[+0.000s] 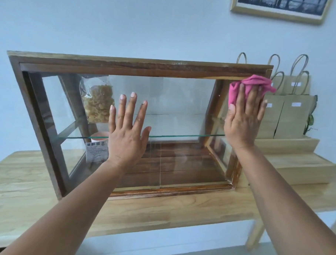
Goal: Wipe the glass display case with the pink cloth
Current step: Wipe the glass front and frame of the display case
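A glass display case (176, 97) in a dark wooden frame stands on a light wooden table (26, 188). My right hand (244, 119) lies flat on the pink cloth (250, 85), pressing it against the upper right corner of the case, where glass meets frame. My left hand (127, 133) rests flat on the front glass near the middle, fingers spread, holding nothing. Inside the case a glass shelf (182, 136) runs across, and a clear bag of snacks (97, 101) stands at the left.
Several brown paper bags (291, 113) with handles stand on a stepped wooden riser (296, 163) right of the case. A small pink cup (99, 137) and a label sit inside at the lower left. A framed picture (280, 9) hangs on the wall above.
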A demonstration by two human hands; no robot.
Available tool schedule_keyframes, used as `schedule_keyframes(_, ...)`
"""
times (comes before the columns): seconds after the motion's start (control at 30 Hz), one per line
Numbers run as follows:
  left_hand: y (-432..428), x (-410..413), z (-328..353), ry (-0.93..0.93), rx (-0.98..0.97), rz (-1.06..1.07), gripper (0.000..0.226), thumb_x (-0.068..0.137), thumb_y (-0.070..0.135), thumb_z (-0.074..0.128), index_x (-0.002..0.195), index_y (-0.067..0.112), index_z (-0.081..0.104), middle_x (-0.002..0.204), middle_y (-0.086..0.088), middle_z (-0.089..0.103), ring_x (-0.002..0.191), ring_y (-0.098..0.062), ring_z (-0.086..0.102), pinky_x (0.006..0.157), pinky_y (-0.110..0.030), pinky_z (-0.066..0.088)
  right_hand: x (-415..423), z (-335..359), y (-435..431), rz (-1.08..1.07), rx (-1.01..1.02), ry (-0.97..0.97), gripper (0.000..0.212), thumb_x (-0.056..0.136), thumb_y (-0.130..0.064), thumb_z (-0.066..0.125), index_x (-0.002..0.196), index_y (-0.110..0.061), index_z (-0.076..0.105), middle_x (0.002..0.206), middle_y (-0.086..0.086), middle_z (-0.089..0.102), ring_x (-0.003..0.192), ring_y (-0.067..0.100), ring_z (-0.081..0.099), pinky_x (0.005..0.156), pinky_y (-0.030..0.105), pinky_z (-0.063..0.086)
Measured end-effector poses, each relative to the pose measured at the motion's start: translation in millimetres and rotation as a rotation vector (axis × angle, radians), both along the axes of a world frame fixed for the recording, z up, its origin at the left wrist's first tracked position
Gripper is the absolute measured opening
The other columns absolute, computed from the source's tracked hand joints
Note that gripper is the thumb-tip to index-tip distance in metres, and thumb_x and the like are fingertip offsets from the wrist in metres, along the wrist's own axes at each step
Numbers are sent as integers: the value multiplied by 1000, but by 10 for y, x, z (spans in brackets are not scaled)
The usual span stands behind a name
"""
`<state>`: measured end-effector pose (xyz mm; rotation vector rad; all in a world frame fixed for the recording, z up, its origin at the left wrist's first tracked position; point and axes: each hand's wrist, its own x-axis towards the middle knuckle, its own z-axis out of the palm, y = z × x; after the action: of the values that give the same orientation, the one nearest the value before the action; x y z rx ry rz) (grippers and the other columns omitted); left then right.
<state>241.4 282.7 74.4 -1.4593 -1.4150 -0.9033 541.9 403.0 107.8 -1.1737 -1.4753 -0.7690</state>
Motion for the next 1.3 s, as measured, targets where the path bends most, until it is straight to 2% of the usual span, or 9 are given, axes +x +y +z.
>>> schedule_keyframes(0.2, -10, -21, -3, 21, -1, -9, 63, 105, 34, 47, 161, 16, 24, 168, -19, 14, 155, -39, 6, 125, -53, 4, -164, -859, -151, 63, -107, 108, 55, 109, -33, 19, 160, -14, 8, 165, 16, 6, 154, 29, -1, 125, 48, 1)
schedule_keyframes(0.37, -30, -69, -82, -2, 20, 12, 65, 104, 38, 52, 160, 17, 27, 166, -24, 16, 154, -44, 10, 125, -56, 6, -64, -1904, -500, 22, -349, 21, 62, 102, -31, 30, 159, -16, 9, 159, 25, 27, 149, 38, 20, 119, 62, 18)
schedule_keyframes(0.7, 22, -152, -164, 25, -14, 18, 67, 104, 44, 47, 162, 19, 23, 168, -21, 12, 155, -42, 8, 126, -53, 4, -591, -173, -242, 187, -138, 202, 55, 108, -40, 20, 158, -18, 15, 165, 19, 7, 152, 37, 5, 124, 51, 1)
schedule_keyframes(0.87, 24, -171, -170, 34, -9, 1, 66, 105, 47, 44, 161, 20, 24, 168, -21, 14, 155, -41, 8, 126, -53, 6, -1174, -727, -382, 393, 8, -369, 56, 108, -29, 35, 158, -26, 12, 167, 6, -4, 154, 31, -3, 124, 50, -7)
schedule_keyframes(0.97, 9, -184, -164, 33, -20, 9, 65, 105, 48, 41, 162, 21, 23, 168, -20, 13, 156, -40, 7, 127, -52, 5, -871, -1456, -404, 439, -15, -814, 63, 103, -21, 39, 160, -26, 13, 169, 3, 1, 155, 30, 4, 125, 48, -4)
schedule_keyframes(1.03, 0, -172, -162, 31, -27, 19, 65, 106, 49, 39, 162, 21, 22, 168, -20, 12, 156, -40, 7, 127, -52, 5, -434, -1699, -314, 375, -43, -941, 69, 98, -17, 40, 160, -28, 12, 169, 0, 4, 155, 27, 5, 126, 48, -2)
schedule_keyframes(1.1, -1, -156, -162, 25, -32, 26, 65, 106, 47, 40, 162, 20, 22, 168, -20, 12, 155, -41, 7, 126, -53, 5, -40, -1638, -217, 289, -90, -852, 74, 97, -18, 46, 160, -30, 8, 167, 2, 12, 155, 26, 2, 125, 53, 7)
schedule_keyframes(1.17, 0, -128, -170, 14, -37, 33, 65, 106, 45, 42, 162, 19, 21, 168, -20, 11, 155, -42, 7, 126, -55, 6, 146, -1320, -139, 216, -127, -561, 70, 102, -26, 43, 160, -28, 4, 165, 9, 17, 155, 27, 2, 121, 59, 18)
schedule_keyframes(1.3, 1, -50, -177, -30, -48, 39, 66, 105, 41, 43, 162, 19, 19, 169, -20, 9, 155, -41, 5, 125, -57, 6, -259, -340, -69, 159, -46, 23, 54, 110, -31, 24, 160, -17, 10, 165, 19, 13, 154, 31, 2, 126, 48, 3)
